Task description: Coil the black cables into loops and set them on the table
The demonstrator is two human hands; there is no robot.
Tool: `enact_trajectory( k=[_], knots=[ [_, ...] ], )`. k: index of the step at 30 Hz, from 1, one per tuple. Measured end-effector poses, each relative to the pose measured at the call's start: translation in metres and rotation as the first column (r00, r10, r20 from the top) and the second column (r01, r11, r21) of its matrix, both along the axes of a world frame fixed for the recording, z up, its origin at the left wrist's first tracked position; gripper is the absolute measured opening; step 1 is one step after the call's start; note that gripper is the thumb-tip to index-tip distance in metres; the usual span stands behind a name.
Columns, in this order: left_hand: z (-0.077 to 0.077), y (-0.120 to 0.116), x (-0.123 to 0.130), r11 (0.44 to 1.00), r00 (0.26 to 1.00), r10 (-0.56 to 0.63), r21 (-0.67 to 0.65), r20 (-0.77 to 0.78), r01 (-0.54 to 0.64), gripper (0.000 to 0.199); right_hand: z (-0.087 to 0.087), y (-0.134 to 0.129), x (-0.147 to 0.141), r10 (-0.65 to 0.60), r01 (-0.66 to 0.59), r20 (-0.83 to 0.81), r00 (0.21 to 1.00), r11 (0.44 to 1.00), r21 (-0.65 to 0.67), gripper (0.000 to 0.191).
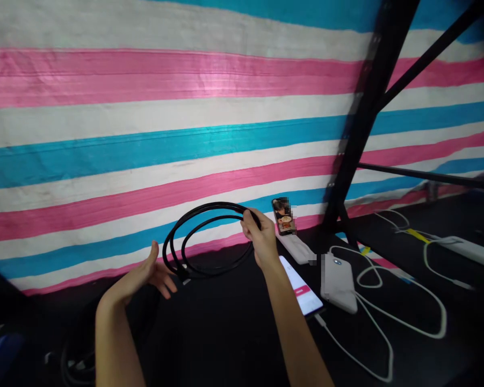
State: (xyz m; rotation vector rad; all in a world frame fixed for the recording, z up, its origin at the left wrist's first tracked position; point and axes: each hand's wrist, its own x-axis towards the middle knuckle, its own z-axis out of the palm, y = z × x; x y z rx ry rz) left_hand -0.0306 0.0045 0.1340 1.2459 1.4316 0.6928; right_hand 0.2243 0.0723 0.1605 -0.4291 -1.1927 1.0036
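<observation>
A coiled black cable (215, 204) hangs in several loops above the black table (209, 333). My right hand (258, 236) pinches the coil at its right side, fingers wrapped round the loops. At the coil's left end, my left hand (158, 271) is spread, thumb up and fingers apart, close beside the loops; whether it touches them I cannot tell. A connector (185, 274) with a pale metal end shows at the lower left of the coil. Under my right forearm lies a phone (302, 287) with a lit screen.
A white power bank (338, 282) with white cables lies at right. Behind it a second phone (283, 216) leans by a white block (297, 248). A power strip (473, 251) lies far right. A black metal frame (362, 123) rises before the striped sheet (165, 118). More black cable (66, 363) lies lower left.
</observation>
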Motion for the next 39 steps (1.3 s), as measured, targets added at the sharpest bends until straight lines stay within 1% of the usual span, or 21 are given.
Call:
enact_trajectory(
  k=[4, 8, 10, 12, 15, 19, 22, 23, 24, 25, 26, 27, 28, 29, 30, 31, 32, 34, 35, 37, 39],
  knots=[
    [0.003, -0.002, 0.004, 0.999, 0.999, 0.043, -0.004, -0.029, -0.043, 0.090, -0.002, 0.001, -0.005, -0.005, 0.006, 0.052, 0.999, 1.000, -0.026, 0.028],
    [0.003, 0.001, 0.007, 0.999, 0.997, 0.047, -0.015, -0.063, -0.048, 0.089, -0.005, 0.001, -0.005, -0.019, 0.024, 0.182, 0.983, 0.999, -0.024, 0.027],
    [0.004, 0.002, 0.008, 0.996, 0.994, 0.083, 0.043, -0.067, -0.081, 0.086, -0.004, -0.001, -0.004, -0.053, 0.051, 0.259, 0.964, 0.999, 0.016, 0.026],
    [0.009, 0.001, 0.010, 0.980, 0.991, 0.131, 0.158, -0.039, -0.123, 0.083, -0.003, -0.003, -0.003, -0.095, 0.078, 0.335, 0.937, 0.995, 0.065, 0.025],
    [0.022, -0.005, 0.016, 0.917, 0.983, 0.181, 0.357, 0.027, -0.179, 0.075, -0.003, -0.006, -0.005, -0.172, 0.134, 0.436, 0.883, 0.984, 0.117, 0.025],
    [0.037, -0.012, 0.023, 0.804, 0.956, 0.262, 0.518, 0.130, -0.291, 0.050, -0.008, -0.005, -0.010, -0.244, 0.198, 0.532, 0.811, 0.970, 0.142, 0.026],
    [0.037, -0.009, 0.025, 0.676, 0.906, 0.325, 0.604, 0.270, -0.423, 0.038, -0.008, -0.004, -0.012, -0.253, 0.195, 0.552, 0.795, 0.967, 0.164, 0.026],
    [0.035, -0.006, 0.024, 0.631, 0.882, 0.351, 0.617, 0.313, -0.470, 0.038, -0.007, -0.004, -0.013, -0.257, 0.195, 0.543, 0.799, 0.966, 0.171, 0.025],
    [0.031, -0.002, 0.023, 0.608, 0.864, 0.379, 0.614, 0.332, -0.503, 0.041, -0.005, -0.005, -0.013, -0.263, 0.199, 0.526, 0.809, 0.964, 0.176, 0.025],
    [0.026, 0.002, 0.020, 0.624, 0.859, 0.409, 0.592, 0.309, -0.510, 0.047, -0.003, -0.005, -0.012, -0.270, 0.210, 0.500, 0.823, 0.962, 0.175, 0.025],
    [0.020, 0.007, 0.018, 0.683, 0.867, 0.437, 0.540, 0.238, -0.492, 0.054, -0.001, -0.006, -0.012, -0.278, 0.224, 0.464, 0.841, 0.960, 0.170, 0.024],
    [0.013, 0.011, 0.015, 0.771, 0.885, 0.450, 0.448, 0.120, -0.453, 0.063, 0.001, -0.006, -0.012, -0.289, 0.240, 0.421, 0.860, 0.957, 0.165, 0.024],
    [0.006, 0.016, 0.013, 0.859, 0.903, 0.429, 0.316, -0.018, -0.402, 0.072, 0.002, -0.006, -0.011, -0.300, 0.257, 0.374, 0.878, 0.953, 0.163, 0.024],
    [-0.001, 0.020, 0.011, 0.923, 0.920, 0.369, 0.171, -0.133, -0.345, 0.080, 0.003, -0.005, -0.011, -0.311, 0.272, 0.323, 0.894, 0.949, 0.163, 0.024],
    [-0.008, 0.024, 0.010, 0.956, 0.936, 0.293, 0.046, -0.193, -0.290, 0.087, 0.003, -0.004, -0.011, -0.316, 0.281, 0.268, 0.910, 0.946, 0.161, 0.023],
    [-0.013, 0.027, 0.011, 0.971, 0.955, 0.228, -0.031, -0.189, -0.238, 0.091, 0.002, -0.002, -0.011, -0.309, 0.281, 0.208, 0.928, 0.947, 0.154, 0.023],
    [-0.016, 0.031, 0.012, 0.981, 0.975, 0.177, -0.056, -0.134, -0.186, 0.094, 0.001, 0.000, -0.012, -0.289, 0.269, 0.149, 0.946, 0.953, 0.140, 0.023],
    [-0.018, 0.036, 0.019, 0.994, 0.993, 0.112, 0.013, 0.032, -0.112, 0.093, -0.002, 0.004, -0.014, -0.210, 0.206, 0.045, 0.977, 0.975, 0.082, 0.024],
    [-0.016, 0.037, 0.023, 0.992, 0.990, 0.096, 0.067, 0.103, -0.104, 0.091, -0.003, 0.006, -0.015, -0.164, 0.163, 0.001, 0.987, 0.985, 0.048, 0.025],
    [-0.010, 0.039, 0.032, 0.982, 0.972, 0.075, 0.154, 0.224, -0.112, 0.085, -0.005, 0.009, -0.018, -0.085, 0.084, -0.060, 0.995, 0.996, -0.012, 0.027],
    [-0.001, 0.038, 0.038, 0.969, 0.941, 0.053, 0.209, 0.334, -0.128, 0.080, -0.006, 0.011, -0.020, -0.034, 0.031, -0.096, 0.995, 0.999, -0.039, 0.028]
  ],
)
